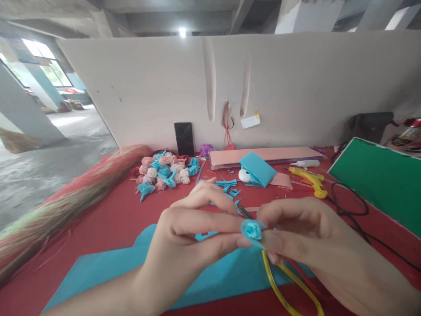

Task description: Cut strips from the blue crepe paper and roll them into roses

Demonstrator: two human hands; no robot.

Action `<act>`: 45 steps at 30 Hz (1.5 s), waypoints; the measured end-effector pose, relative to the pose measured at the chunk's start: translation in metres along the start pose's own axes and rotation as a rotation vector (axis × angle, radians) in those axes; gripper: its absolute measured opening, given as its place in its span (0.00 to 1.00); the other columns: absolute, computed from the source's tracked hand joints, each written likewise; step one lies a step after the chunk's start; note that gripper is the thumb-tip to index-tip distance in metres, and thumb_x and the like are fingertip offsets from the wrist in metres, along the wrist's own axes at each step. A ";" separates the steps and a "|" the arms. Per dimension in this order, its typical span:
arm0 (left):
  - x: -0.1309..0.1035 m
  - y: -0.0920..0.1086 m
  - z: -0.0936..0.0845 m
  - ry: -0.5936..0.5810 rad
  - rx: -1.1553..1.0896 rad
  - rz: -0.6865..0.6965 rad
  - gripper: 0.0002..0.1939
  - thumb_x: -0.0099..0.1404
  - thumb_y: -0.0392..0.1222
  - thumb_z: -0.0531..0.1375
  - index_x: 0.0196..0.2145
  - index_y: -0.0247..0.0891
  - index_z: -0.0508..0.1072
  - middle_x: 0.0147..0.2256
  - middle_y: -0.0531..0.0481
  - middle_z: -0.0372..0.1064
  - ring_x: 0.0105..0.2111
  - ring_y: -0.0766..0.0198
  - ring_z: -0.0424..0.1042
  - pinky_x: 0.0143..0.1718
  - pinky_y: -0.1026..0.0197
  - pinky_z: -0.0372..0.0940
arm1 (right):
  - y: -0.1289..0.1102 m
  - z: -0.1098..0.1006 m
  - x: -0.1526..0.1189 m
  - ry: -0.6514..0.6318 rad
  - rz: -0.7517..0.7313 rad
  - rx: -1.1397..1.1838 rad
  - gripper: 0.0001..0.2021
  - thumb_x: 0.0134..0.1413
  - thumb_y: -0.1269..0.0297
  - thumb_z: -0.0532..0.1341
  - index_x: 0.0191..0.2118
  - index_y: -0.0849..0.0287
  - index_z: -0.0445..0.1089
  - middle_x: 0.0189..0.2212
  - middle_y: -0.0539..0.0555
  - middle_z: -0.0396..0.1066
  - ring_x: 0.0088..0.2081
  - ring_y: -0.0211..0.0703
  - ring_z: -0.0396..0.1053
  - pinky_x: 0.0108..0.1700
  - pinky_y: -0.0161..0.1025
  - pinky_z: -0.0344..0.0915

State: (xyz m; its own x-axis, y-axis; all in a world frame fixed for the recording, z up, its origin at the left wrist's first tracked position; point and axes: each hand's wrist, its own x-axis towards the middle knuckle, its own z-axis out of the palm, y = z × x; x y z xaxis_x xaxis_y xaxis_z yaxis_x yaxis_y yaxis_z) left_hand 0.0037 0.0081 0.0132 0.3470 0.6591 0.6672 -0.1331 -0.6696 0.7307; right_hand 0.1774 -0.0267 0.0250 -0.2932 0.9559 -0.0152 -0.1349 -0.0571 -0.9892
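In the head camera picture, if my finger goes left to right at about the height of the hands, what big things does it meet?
Stringy bundle → left hand → blue flower → right hand → green board.

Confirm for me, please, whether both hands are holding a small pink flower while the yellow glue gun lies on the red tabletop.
Not quite: the head view shows the small flower held by the left hand and right hand is blue, not pink. The yellow glue gun does lie on the red tabletop.
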 end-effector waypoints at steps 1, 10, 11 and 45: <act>0.000 0.000 0.000 0.005 -0.003 0.003 0.03 0.59 0.42 0.65 0.30 0.46 0.82 0.25 0.54 0.68 0.27 0.70 0.66 0.34 0.67 0.67 | 0.000 0.001 0.000 0.000 0.002 -0.002 0.05 0.45 0.64 0.70 0.23 0.53 0.75 0.19 0.46 0.70 0.24 0.33 0.64 0.28 0.29 0.61; -0.002 -0.004 0.002 -0.006 -0.062 -0.023 0.03 0.59 0.42 0.66 0.32 0.48 0.81 0.25 0.55 0.68 0.27 0.71 0.65 0.37 0.65 0.65 | 0.002 0.001 0.000 -0.042 0.042 0.046 0.08 0.46 0.62 0.69 0.22 0.55 0.73 0.17 0.44 0.68 0.23 0.29 0.62 0.26 0.26 0.59; -0.002 -0.005 0.002 -0.014 -0.079 -0.035 0.04 0.59 0.42 0.66 0.33 0.49 0.81 0.26 0.56 0.68 0.28 0.71 0.66 0.37 0.65 0.65 | 0.002 0.000 0.000 -0.047 0.049 0.052 0.08 0.46 0.63 0.69 0.22 0.56 0.73 0.17 0.44 0.68 0.23 0.28 0.62 0.26 0.25 0.59; -0.007 -0.009 0.006 -0.013 0.118 -0.035 0.05 0.54 0.30 0.61 0.27 0.39 0.69 0.28 0.53 0.62 0.29 0.67 0.61 0.29 0.63 0.59 | 0.003 0.007 0.002 0.068 -0.167 -0.386 0.06 0.48 0.69 0.63 0.24 0.55 0.74 0.22 0.47 0.73 0.26 0.37 0.70 0.28 0.31 0.67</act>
State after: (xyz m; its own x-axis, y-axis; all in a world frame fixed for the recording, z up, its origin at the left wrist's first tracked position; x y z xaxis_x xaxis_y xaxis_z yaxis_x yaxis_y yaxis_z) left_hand 0.0080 0.0073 0.0013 0.3618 0.6788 0.6390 -0.0104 -0.6825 0.7309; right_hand 0.1699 -0.0265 0.0229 -0.2327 0.9604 0.1531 0.1928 0.1999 -0.9607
